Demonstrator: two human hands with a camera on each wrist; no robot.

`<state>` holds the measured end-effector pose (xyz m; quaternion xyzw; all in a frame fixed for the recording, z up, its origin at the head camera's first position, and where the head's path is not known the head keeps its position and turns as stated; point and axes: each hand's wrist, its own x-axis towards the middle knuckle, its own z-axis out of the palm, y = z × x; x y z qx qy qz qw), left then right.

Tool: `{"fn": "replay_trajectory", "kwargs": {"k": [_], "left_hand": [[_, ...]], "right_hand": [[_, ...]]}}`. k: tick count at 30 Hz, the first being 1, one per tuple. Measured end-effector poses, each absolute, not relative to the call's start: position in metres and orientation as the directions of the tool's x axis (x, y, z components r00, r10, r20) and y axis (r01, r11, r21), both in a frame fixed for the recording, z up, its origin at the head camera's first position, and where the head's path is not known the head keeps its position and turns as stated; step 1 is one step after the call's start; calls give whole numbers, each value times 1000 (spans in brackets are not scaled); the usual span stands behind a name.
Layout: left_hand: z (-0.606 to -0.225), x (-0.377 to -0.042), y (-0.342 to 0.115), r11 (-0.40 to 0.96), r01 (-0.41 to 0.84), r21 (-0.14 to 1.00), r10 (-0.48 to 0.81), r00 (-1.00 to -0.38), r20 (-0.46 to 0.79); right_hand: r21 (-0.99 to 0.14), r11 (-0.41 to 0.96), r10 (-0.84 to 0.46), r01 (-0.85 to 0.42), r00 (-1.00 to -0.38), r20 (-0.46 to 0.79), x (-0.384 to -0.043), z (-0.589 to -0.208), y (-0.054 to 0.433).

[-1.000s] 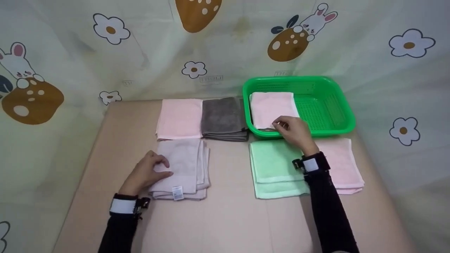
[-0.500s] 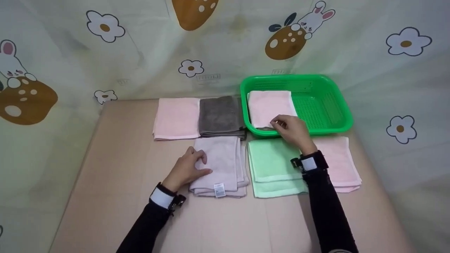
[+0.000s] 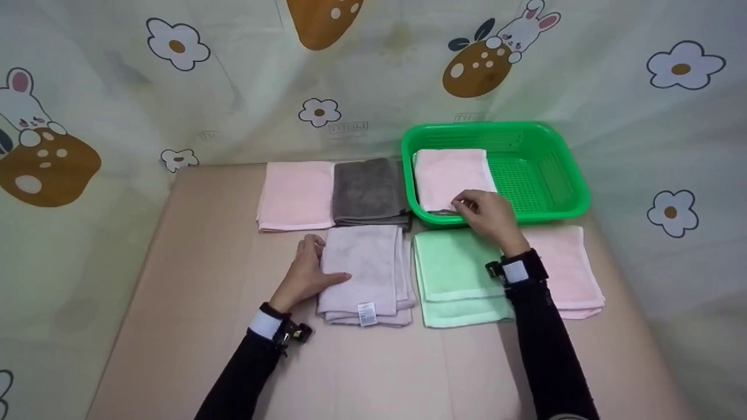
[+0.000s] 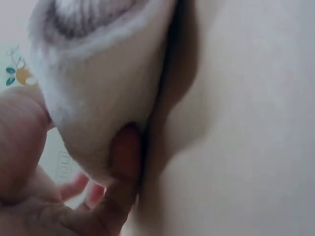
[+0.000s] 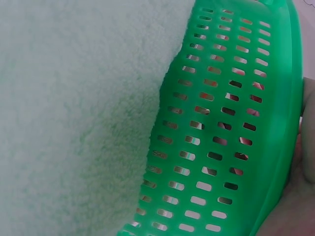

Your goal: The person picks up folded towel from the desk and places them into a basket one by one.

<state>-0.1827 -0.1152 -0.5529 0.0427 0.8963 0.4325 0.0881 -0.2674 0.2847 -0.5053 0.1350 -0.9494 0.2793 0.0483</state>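
A folded lilac washcloth (image 3: 362,268) with a white tag lies on the table. My left hand (image 3: 306,271) is at its left edge, thumb over the top and fingers at the side; in the left wrist view one finger (image 4: 127,155) tucks in low against the fold, gripping the edge. My right hand (image 3: 487,216) hovers or rests over the front rim of a green basket (image 3: 578,192), fingers loosely curled beside a pink washcloth (image 3: 452,175) inside. Whether its fingertips touch that cloth cannot be told. The basket's slotted wall (image 5: 206,123) fills much of the right wrist view.
Behind the lilac cloth lie a folded pink washcloth (image 3: 296,195) and a dark grey one (image 3: 370,189), side by side. A green washcloth (image 3: 455,274) and another pink one (image 3: 566,274) lie before the basket. A patterned curtain (image 3: 245,76) stands behind the table.
My left hand has slid the lilac washcloth right, up beside the green one. Its fingers then shifted from the cloth's top to its left edge. The right hand stays in place.
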Motion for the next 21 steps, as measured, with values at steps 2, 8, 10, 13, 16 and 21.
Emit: {"fn": "replay_trajectory", "kwargs": {"k": [2, 8, 10, 13, 16, 21], "left_hand": [[-553, -184, -117, 616, -53, 786, 127, -978, -165], [-550, -184, -116, 657, -79, 750, 167, -955, -247], [-550, -182, -116, 651, -42, 758, 213, -948, -236], [-551, -181, -116, 624, -10, 782, 264, -938, -223], [-551, -179, -115, 616, -5, 788, 281, -933, -226], [-551, -178, -116, 638, 26, 770, 291, -933, -210]], "right_hand": [[-515, 809, -227, -283, -959, 171, -267, -506, 284], [-510, 811, -225, -288, -957, 183, -267, -506, 285], [-511, 810, -224, -287, -957, 183, -267, -505, 284], [-511, 810, -224, -287, -957, 183, -267, -505, 284], [-509, 810, -226, -291, -956, 186, -267, -505, 284], [-508, 810, -229, -293, -956, 186, -266, -505, 284]]}}
